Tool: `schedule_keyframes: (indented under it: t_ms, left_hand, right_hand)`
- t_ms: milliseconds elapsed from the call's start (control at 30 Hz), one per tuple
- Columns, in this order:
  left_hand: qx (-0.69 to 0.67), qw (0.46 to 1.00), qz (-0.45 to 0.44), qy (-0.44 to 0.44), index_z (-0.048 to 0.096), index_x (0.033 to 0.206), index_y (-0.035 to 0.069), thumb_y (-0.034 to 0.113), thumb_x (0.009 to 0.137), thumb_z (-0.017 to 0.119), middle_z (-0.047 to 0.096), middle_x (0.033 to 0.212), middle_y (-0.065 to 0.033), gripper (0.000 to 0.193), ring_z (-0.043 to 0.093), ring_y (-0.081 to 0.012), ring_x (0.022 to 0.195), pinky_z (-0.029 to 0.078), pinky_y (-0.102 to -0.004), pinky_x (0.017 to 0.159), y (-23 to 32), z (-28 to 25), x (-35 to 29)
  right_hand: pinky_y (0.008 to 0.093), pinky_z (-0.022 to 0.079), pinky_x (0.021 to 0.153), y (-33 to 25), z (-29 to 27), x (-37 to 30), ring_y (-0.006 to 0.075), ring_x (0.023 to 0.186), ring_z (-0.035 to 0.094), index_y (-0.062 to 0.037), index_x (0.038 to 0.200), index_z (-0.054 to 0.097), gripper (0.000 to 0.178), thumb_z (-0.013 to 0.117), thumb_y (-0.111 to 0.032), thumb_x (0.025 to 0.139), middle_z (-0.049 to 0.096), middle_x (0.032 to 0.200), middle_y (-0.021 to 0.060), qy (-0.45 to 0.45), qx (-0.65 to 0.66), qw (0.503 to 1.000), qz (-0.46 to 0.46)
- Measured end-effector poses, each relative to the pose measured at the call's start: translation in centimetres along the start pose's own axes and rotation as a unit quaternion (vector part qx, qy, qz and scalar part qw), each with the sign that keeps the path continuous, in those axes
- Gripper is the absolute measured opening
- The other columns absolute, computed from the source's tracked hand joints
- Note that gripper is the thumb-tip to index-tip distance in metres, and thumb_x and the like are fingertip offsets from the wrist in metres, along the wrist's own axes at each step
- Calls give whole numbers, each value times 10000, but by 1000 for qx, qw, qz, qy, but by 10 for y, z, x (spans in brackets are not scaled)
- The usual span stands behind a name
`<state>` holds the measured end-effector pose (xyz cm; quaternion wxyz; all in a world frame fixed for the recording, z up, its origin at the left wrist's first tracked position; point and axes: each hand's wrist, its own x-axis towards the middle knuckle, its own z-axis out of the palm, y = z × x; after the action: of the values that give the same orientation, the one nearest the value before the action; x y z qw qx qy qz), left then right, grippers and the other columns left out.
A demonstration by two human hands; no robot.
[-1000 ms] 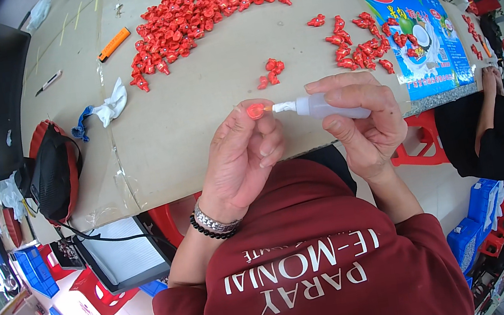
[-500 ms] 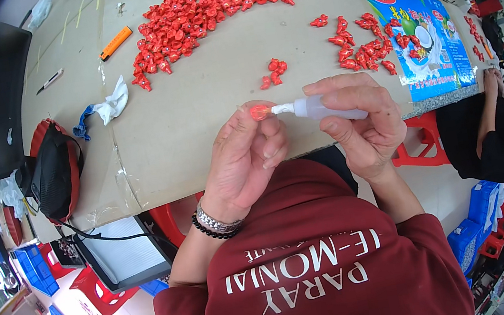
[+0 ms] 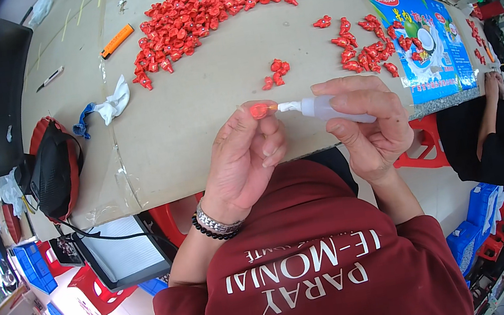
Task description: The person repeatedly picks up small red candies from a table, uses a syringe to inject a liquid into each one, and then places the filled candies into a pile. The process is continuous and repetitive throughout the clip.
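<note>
Between the thumb and fingers of my left hand [image 3: 248, 155] is a small red plastic part [image 3: 259, 111]. My right hand [image 3: 372, 123] grips a small translucent squeeze bottle [image 3: 331, 109] lying sideways, its thin tip pointing left at the red part. White wrapping covers the nozzle's base; whether the tip touches the part is too small to tell. Beyond my hands, a few loose red parts [image 3: 276, 72] lie on the table. Farther off is a big heap of the same parts [image 3: 184, 27], with another scattered group [image 3: 366, 49] to the right.
On the table [image 3: 221, 84] are an orange cutter [image 3: 117, 42], a pen [image 3: 50, 79], a crumpled white cloth [image 3: 113, 102] and a black-and-red device [image 3: 56, 167] with a cable. A blue printed sheet [image 3: 423, 40] lies at right. Another person in black [image 3: 490, 135] sits beyond it.
My right hand has drawn the bottle slightly to the right, away from the red part. My left hand stays nearly where it was, still holding the part.
</note>
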<state>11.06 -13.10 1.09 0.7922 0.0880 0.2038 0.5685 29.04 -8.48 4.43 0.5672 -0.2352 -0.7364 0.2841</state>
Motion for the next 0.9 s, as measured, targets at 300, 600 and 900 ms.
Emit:
schedule_keyframes:
  t_ms: [300,600,900]
  left_hand:
    - [0,1000,7,12,580,1091,42,283,1002,441,511,809,-19,292,427,-110,651,346,-218,494,-2,0,2]
    - [3,1000,12,14,559,1114,27,276,998,454,508,815,-22,294,422,-104,650,345,-213,496,-1,0,3]
    - [9,999,23,21,562,1109,11,276,994,464,512,815,-20,305,410,-100,652,346,-210,495,-1,1,4]
  right_hand:
    - [302,530,674,3,2,-1,246,822,653,34,981,607,225,694,27,774,661,944,198,-2,7,1000,19]
    - [300,533,662,5,1,0,245,800,653,36,970,611,216,693,37,770,661,932,192,7,-1,1000,15]
    - [301,529,650,5,-2,3,248,801,656,26,967,609,218,703,17,771,669,927,189,-1,-19,1000,-18]
